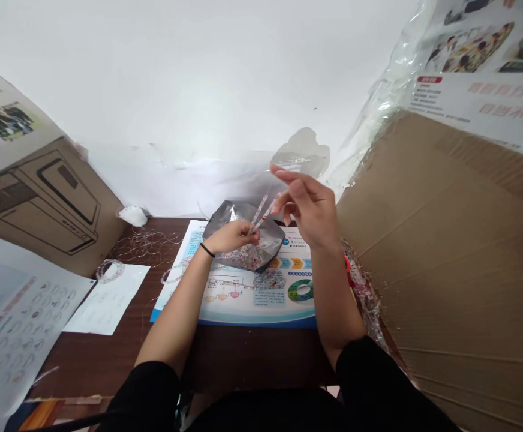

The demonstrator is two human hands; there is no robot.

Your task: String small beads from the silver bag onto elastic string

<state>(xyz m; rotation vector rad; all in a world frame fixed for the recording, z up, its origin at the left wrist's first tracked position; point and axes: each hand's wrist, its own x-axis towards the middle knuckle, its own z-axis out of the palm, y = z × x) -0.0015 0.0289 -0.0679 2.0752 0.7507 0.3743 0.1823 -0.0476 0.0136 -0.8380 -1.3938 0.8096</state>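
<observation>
My left hand [237,237] pinches two narrow strands of small pale and red beads [264,213], which slant up to the right. Below it a grey dish-like holder [274,237] contains many loose multicoloured beads [248,255]. My right hand [313,210] is raised to the right of the strands. Its index finger points left, the thumb lies close to it and the other fingers curl near the strands' upper ends. Whatever is between its fingers, perhaps thin thread, is too fine to make out. A row of beads [230,283] lies in front of the holder.
A printed sheet [243,315] covers part of the brown table [243,354]. Left are tangled clear threads [147,246], a beaded loop [110,271] and white paper [117,306]. Cardboard boxes [459,252] flank both sides. Bagged beads [364,288] lie by my right forearm; a white wall stands behind.
</observation>
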